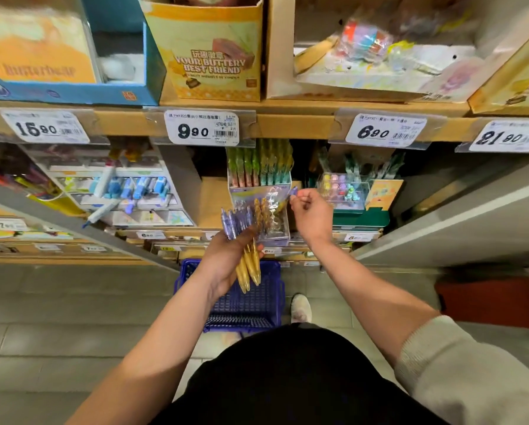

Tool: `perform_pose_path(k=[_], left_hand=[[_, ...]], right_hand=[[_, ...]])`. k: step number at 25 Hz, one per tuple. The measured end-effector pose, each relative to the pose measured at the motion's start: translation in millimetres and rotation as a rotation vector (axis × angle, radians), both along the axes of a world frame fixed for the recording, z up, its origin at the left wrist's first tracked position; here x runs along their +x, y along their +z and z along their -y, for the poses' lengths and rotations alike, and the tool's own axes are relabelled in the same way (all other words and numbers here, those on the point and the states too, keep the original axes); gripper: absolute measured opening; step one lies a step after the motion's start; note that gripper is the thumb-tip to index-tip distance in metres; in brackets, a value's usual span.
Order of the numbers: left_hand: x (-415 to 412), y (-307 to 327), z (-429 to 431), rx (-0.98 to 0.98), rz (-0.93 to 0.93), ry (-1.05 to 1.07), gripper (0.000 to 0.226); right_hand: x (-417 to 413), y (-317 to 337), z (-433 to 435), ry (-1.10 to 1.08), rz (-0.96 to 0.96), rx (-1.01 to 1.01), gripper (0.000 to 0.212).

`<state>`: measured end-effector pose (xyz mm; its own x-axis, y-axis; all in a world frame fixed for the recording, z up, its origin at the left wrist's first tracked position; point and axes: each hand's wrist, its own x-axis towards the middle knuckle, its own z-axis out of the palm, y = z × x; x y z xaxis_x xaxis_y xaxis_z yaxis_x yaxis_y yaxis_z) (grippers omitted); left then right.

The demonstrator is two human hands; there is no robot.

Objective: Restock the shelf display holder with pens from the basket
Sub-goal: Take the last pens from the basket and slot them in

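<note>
Pens going into the clear display holder [277,233] on the shelf

Just in front of the holder, the left hand [226,260] grips a bundle of purple and gold pens [248,266]. At the holder's upper right corner, the right hand [313,220] pinches one purple pen [293,191] in its fingers [300,200]. The blue basket [251,308] sits below the holder.

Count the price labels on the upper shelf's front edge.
4. The 16.90 label is at far left, the 9.90 label left of centre, the 6.90 label right of centre, and the 21.90 label at far right. Others may lie beyond the frame.
</note>
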<state>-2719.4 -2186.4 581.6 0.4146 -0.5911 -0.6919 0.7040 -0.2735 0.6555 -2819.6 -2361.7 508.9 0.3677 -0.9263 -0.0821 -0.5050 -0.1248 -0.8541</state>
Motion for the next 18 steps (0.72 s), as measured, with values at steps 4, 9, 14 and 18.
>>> perform_pose_path(k=[4, 9, 14, 18], left_hand=[[6.3, -2.6, -0.3, 0.002, 0.005, 0.019, 0.018], [12.6, -6.0, 1.3, 0.016, 0.061, -0.009, 0.024], [17.3, -7.7, 0.9, 0.004, 0.057, -0.005, 0.028], [18.2, -8.6, 2.4, 0.010, 0.080, -0.025, 0.030]], right_hand=[[4.6, -10.1, 1.8, 0.185, -0.125, -0.118, 0.005], [13.2, -16.3, 7.6, 0.349, -0.339, -0.141, 0.006], [20.3, -15.6, 9.5, 0.339, -0.432, -0.088, 0.009], [16.7, -3.9, 13.0, 0.296, -0.496, 0.075, 0.013]])
